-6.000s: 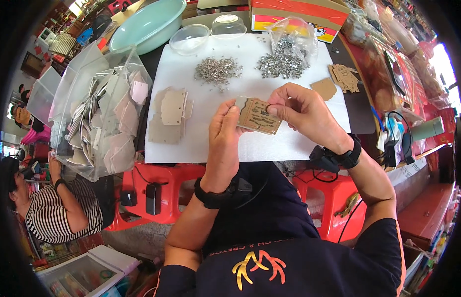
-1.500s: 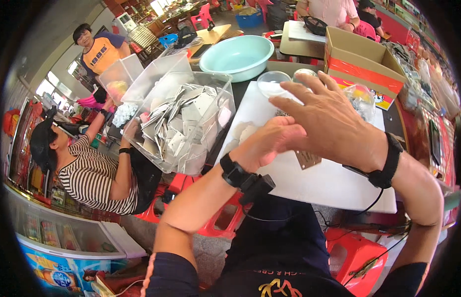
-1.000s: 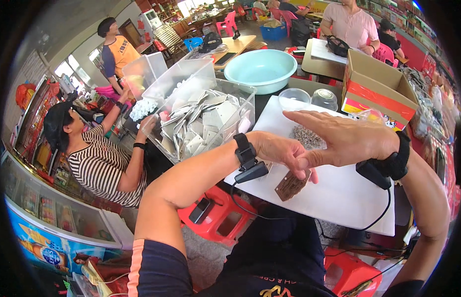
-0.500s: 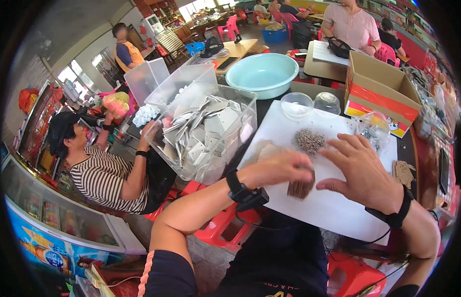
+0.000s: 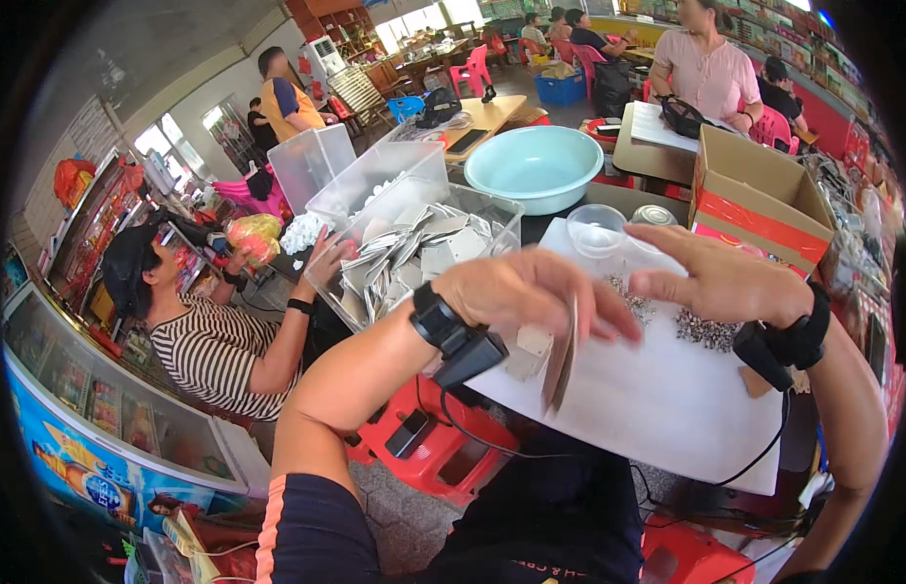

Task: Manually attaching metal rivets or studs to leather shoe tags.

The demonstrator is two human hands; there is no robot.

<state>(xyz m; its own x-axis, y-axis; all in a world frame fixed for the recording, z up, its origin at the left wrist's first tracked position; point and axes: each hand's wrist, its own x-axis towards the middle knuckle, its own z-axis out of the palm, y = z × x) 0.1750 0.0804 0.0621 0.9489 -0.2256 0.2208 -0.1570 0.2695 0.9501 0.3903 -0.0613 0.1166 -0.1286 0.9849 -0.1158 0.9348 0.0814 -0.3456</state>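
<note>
My left hand is over the left side of a white board, its fingers partly blurred. From it a small stack of thin brownish-grey cards hangs nearly edge-on, gripped by the fingers. Beside the stack, pale flat pieces lie on the board. My right hand hovers palm down with its fingers stretched out, holding nothing. Below it is a dark, speckled pile of tiny pieces. Another pile of tiny pieces shows between my hands, partly hidden.
A clear bin of grey-white flat pieces stands left, by a co-worker in stripes. Behind the board are a light-blue basin, clear cups and an open cardboard box. Red stools stand below.
The view has shifted. My left hand has come left and up with the card stack, which has turned edge-on. My right hand is flatter, and the dark pile now shows beneath it.
</note>
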